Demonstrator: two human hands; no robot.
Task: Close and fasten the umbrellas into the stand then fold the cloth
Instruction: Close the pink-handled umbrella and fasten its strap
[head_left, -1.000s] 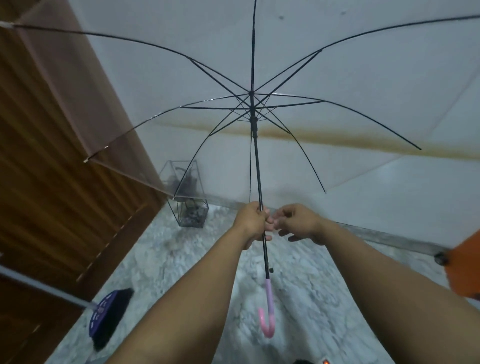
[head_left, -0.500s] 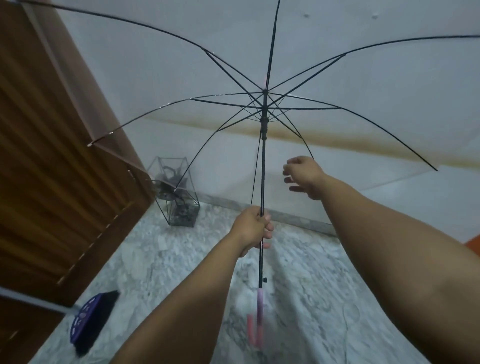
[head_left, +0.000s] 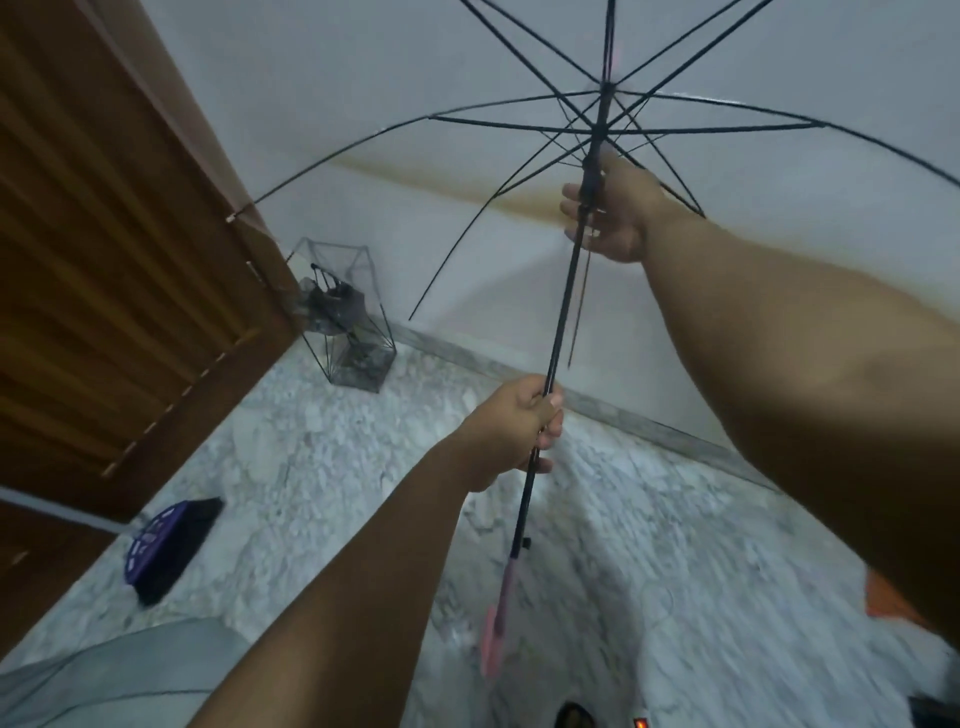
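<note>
We hold the open clear umbrella out in front of us, its black shaft running on a long slant from the pink handle low near our body up and away to the hub of ribs overhead. Our left hand is closed around the shaft about midway, steadying it. Our right hand is the higher one, its fingers curled around the runner just below where the ribs spread. Closing the canopy, we judge, means drawing that runner down along the shaft's axis toward the left hand. The wire umbrella stand sits on the marble floor by the wall, well apart to the left.
</note>
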